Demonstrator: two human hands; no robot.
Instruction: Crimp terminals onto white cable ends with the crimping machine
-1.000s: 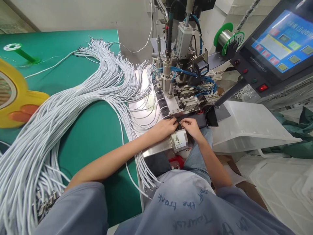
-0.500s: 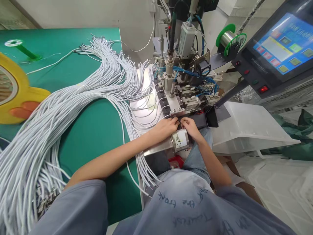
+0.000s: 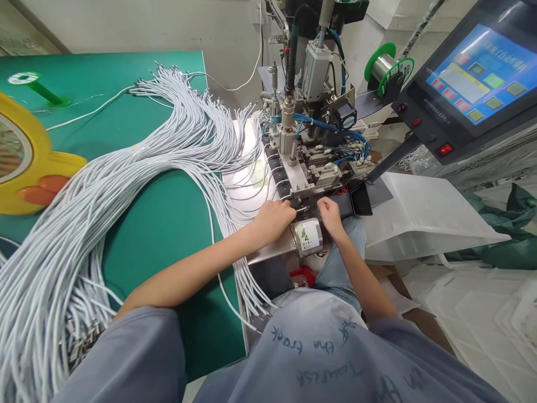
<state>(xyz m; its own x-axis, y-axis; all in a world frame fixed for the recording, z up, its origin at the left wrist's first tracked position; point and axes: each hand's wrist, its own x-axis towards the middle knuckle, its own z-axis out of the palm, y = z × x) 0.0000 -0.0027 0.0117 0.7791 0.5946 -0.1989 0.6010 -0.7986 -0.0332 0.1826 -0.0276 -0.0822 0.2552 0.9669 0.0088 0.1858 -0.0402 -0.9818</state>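
My left hand [image 3: 273, 218] rests at the front edge of a small soldering machine [image 3: 308, 151], fingers curled and pinched on a thin white wire end next to the machine's clamp. My right hand [image 3: 330, 214] sits a little to the right, fingers closed on something small that I cannot make out. Between the hands a short dark part lies at the machine's front. A silver motor with a yellow warning label [image 3: 307, 237] sits just below both hands. A large bundle of white wires [image 3: 126, 184] sweeps across the green mat [image 3: 159, 224] toward the machine.
A touchscreen control panel [image 3: 470, 84] stands at the right with red buttons. A green solder spool [image 3: 384, 64] sits behind the machine. A white plastic tray [image 3: 423, 218] lies right of it. A yellow object [image 3: 25, 162] and a green spool [image 3: 36, 87] rest at the far left.
My two hands, which touched at the fingertips before the machine's front, have moved slightly apart. My left hand has pulled back to the left. The view shifted a little.
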